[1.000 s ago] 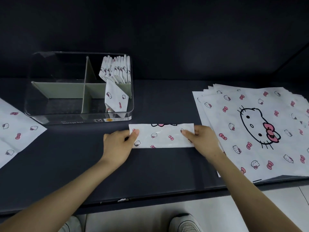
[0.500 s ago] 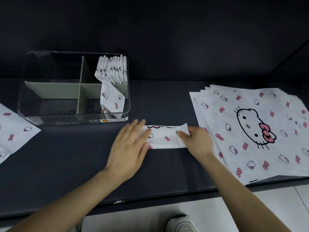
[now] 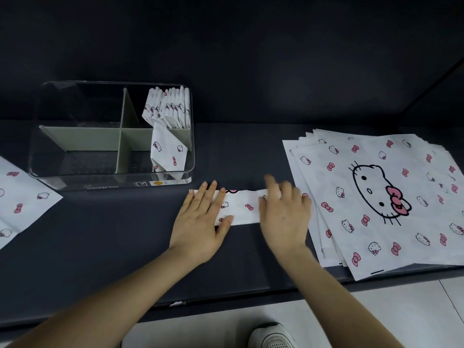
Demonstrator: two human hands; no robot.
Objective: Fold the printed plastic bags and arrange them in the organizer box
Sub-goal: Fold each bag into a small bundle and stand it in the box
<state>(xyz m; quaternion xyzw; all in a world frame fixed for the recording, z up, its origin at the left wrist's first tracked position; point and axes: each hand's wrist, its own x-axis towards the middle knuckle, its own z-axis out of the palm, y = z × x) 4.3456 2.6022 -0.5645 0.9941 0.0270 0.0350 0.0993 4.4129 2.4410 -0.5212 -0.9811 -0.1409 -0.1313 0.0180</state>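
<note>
Head view shows a dark tabletop running across the frame. On its right end lies the stack of flat printed bags, fanned and reaching the near edge. The clear box stands toward the back left, split by a cross divider into four compartments. One more flat bag lies at the left edge, partly out of frame.

Both hands rest on the work near the middle of the tabletop, just in front of the box's right corner. The left hand lies flat, fingers straight and spread, pressing the left end of the strip. The right hand lies palm down over the right end, fingers loose and blurred with motion, gripping nothing.

A second ago each hand held one end of a longer strip. Half a second ago the right hand was pinching the right corner and turning it inward. Now that hand has gone flat, and less of the strip shows between the hands. I judge that the first end fold is made and is being creased, with more folds to come before this bag can go in.

A row of folded bags stands in the box's far right compartment. A single packet leans in the near right one. The two left compartments hold none.
</note>
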